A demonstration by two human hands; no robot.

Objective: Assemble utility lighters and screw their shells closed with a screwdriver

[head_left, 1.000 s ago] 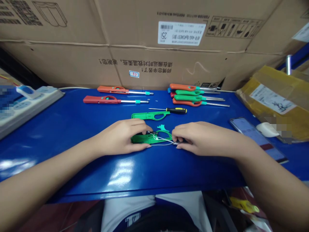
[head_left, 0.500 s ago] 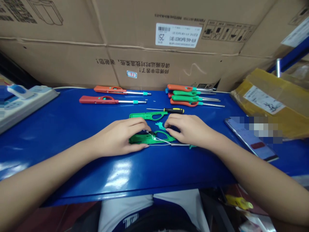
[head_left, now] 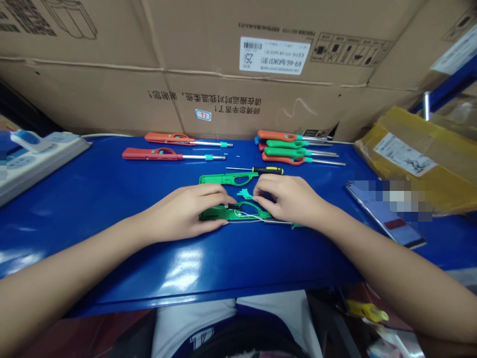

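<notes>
My left hand (head_left: 190, 206) is closed around the left end of a green lighter casing half (head_left: 214, 214), thumb along its near edge. A small black part (head_left: 234, 206) sits under its fingertips, and white wires (head_left: 250, 216) trail from the casing toward a metal tube (head_left: 276, 223), partly hidden by my other hand. Between thumb and fingertips my right hand (head_left: 288, 201) pinches a teal trigger piece (head_left: 245, 194), held just above the casing's loop. The other green casing half (head_left: 211, 178) lies behind, beside a black-and-yellow screwdriver (head_left: 272, 170).
Two red-orange lighters (head_left: 149, 153) lie at the back left, and a pile of several lighters (head_left: 285, 151) at the back right. A phone (head_left: 383, 214), a yellow-taped parcel (head_left: 417, 154) and a power strip (head_left: 44, 159) flank the blue table (head_left: 238, 268). Cardboard (head_left: 119, 94) stands behind.
The teal trigger piece has turned slightly in my right fingers and shifted a little left. My left fingers have shifted slightly on the black part, which now lies flatter.
</notes>
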